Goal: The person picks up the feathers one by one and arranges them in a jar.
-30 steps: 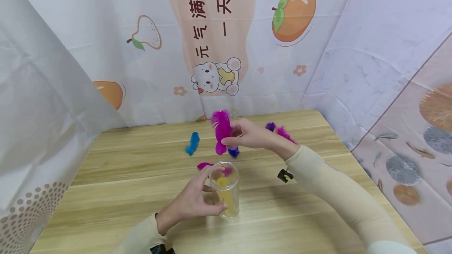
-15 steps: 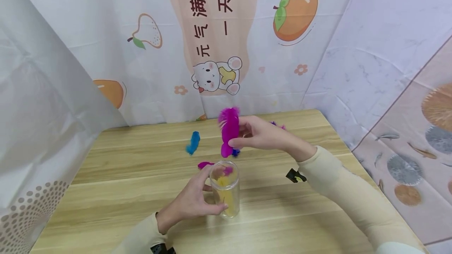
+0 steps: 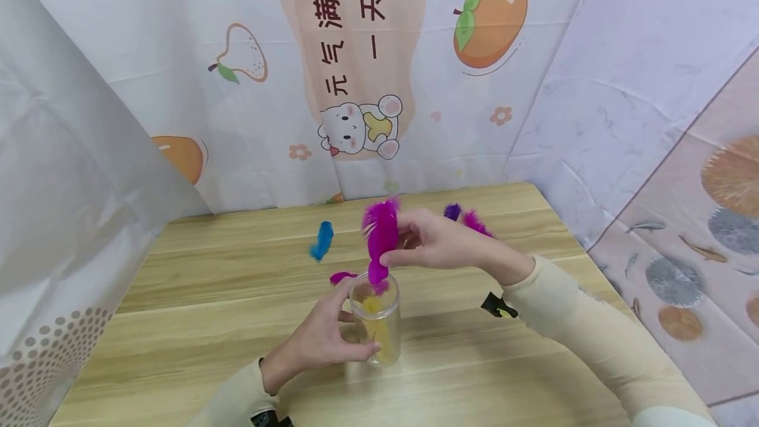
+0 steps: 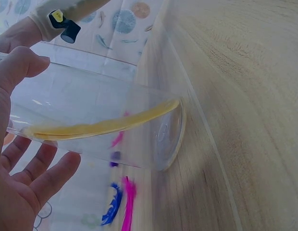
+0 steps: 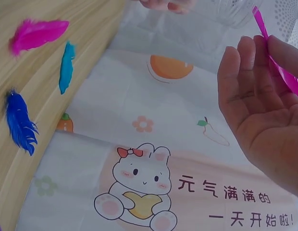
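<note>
My left hand [image 3: 323, 335] grips a clear jar [image 3: 391, 348] standing on the table, thumb on the near side and fingers round the far side. Inside the jar leans a yellow feather [image 4: 105, 126]. Above the jar's mouth, my right hand [image 3: 428, 239] pinches a magenta feather [image 3: 382, 232] between thumb and fingers. That feather is upright, fluffy end up, and its lower tip overlaps the jar's rim in the head view; how far inside it is, I cannot tell. In the right wrist view, part of this feather shows between the thumb and fingers.
On the wooden table [image 3: 207, 321] lie a light blue feather [image 3: 323, 240], a magenta feather [image 3: 342, 277] behind the jar, a purple feather [image 3: 452, 211] and a pink feather [image 3: 476, 223]. A dark blue feather [image 5: 20, 122] shows in the right wrist view. Printed cloth [image 3: 237, 117] hangs behind.
My right hand has shifted right, then lowered the magenta feather until its tip meets the jar's mouth. The left hand and jar have stayed put.
</note>
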The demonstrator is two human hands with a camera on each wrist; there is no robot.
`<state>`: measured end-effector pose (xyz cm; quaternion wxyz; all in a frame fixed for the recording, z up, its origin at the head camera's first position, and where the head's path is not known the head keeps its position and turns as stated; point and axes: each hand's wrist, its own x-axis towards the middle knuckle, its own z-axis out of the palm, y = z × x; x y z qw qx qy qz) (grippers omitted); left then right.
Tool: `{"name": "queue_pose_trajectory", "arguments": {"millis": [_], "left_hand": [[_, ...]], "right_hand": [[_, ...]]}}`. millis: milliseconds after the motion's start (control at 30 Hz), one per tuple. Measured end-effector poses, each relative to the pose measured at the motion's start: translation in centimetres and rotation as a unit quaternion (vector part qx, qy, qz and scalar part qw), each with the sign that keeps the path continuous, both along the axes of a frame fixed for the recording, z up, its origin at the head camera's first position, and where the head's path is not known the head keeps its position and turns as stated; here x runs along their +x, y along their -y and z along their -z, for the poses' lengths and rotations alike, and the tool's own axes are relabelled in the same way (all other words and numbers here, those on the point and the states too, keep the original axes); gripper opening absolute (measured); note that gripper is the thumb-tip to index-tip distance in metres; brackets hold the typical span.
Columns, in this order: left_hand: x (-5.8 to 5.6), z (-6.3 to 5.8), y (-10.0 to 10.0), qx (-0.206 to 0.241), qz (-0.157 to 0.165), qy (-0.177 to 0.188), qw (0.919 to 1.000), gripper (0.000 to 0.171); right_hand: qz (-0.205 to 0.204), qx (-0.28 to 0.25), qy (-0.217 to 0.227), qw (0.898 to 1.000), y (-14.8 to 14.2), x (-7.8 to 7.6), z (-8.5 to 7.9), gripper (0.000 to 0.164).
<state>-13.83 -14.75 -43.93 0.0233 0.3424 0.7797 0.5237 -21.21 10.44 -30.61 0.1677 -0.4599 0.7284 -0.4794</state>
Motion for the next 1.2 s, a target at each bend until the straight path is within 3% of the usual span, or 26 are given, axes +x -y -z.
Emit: {"name": "queue_pose_trajectory", "arguments": {"millis": [333, 600, 1200], "left_hand": [[0.13, -0.07, 0.02, -0.001, -0.006, 0.026, 0.9996, 0.088], [0.04, -0.05, 0.08, -0.002, 0.000, 0.007, 1.0000, 0.091], [-0.04, -0.02, 0.02, -0.003, 0.001, 0.015, 0.9999, 0.091]], "right_hand": [[0.001, 0.014, -0.013, 1.000, 0.18, 0.78, 0.42, 0.017], [-0.001, 0.022, -0.026, 0.999, 0.19, 0.93, 0.41, 0.018], [-0.007, 0.043, -0.047, 0.998, 0.26, 1.09, 0.62, 0.019]]}}
